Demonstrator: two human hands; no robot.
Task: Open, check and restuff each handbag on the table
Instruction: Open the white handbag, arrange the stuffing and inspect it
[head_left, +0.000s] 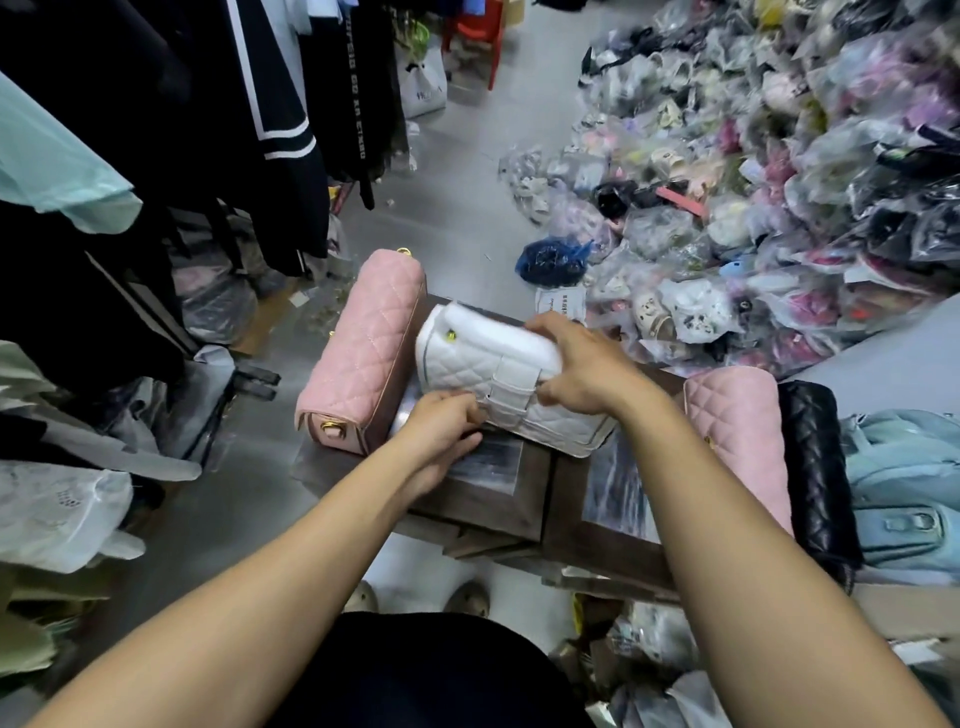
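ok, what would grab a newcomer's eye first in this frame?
The white handbag in the middle of the table, gripped by the left hand at its strap and the right hand on top. Next, the huge pile of plastic-wrapped goods on the floor, upper right. A pink handbag lies just left of the white one.

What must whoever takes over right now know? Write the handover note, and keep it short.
Left hand: fingers pinch the front edge of the white quilted handbag, beside its strap tab.
Right hand: grips the same bag's foam-wrapped top.
The bag lies on the dark wooden table. A pink quilted handbag is to its left; a second pink quilted handbag, a black quilted handbag and a pale blue bag are to its right.
Done: cannot tell which bags were checked.
Left: finish the white one, then any still unchecked.
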